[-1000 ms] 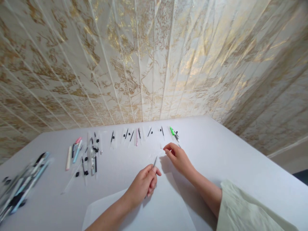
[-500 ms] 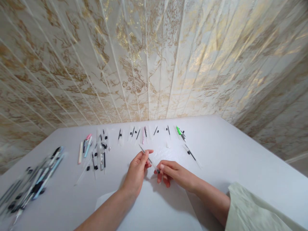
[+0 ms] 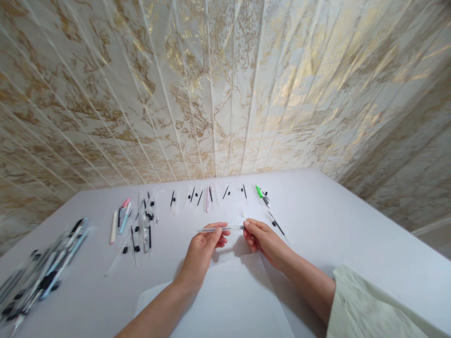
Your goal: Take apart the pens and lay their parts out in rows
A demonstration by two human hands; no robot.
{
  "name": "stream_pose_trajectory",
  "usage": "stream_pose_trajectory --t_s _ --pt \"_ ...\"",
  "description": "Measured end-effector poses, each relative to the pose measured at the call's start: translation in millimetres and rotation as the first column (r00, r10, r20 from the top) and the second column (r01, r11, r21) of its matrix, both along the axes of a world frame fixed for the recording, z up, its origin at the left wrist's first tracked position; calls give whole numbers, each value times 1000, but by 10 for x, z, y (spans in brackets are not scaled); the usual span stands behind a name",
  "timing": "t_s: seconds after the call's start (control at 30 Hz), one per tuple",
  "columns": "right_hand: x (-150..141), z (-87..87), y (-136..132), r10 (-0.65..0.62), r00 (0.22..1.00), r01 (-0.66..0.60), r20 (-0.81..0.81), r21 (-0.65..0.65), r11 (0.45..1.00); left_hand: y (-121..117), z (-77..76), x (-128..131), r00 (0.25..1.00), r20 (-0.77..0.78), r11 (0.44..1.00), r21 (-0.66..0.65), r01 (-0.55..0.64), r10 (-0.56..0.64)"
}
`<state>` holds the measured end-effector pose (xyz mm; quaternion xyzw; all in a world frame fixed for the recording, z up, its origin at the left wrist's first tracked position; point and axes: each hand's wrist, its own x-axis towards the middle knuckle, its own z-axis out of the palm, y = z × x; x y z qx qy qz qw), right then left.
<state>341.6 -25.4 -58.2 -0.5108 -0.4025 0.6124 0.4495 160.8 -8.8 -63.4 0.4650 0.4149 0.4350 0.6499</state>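
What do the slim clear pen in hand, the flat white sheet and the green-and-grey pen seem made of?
Slim clear pen: probably plastic, somewhat glossy; it looks translucent, greyish along its length.
Flat white sheet: matte, perhaps paper or plastic; its even surface leaves that open.
Green-and-grey pen: likely plastic, from its solid, vivid green; finish too small to tell.

gold-ptrnd wht backdrop [image 3: 211, 103] | pale tbl [image 3: 355, 239] | lt: sheen [image 3: 294, 84] upr R

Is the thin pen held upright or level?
Roughly level: the thin pen lies sideways across the view, left hand gripping it, right hand at its dark end.
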Motion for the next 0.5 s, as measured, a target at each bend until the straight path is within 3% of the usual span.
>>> stream_pose_trajectory --t_s 0.27,0.5 --pt "1 -8 3 -4 1000 4 -4 -24 1000 11 -2 12 994 -21 994 16 -107 108" --pt "3 -46 12 7 1000 -7 -6 -12 1000 22 -21 23 993 2 993 18 -119 119"
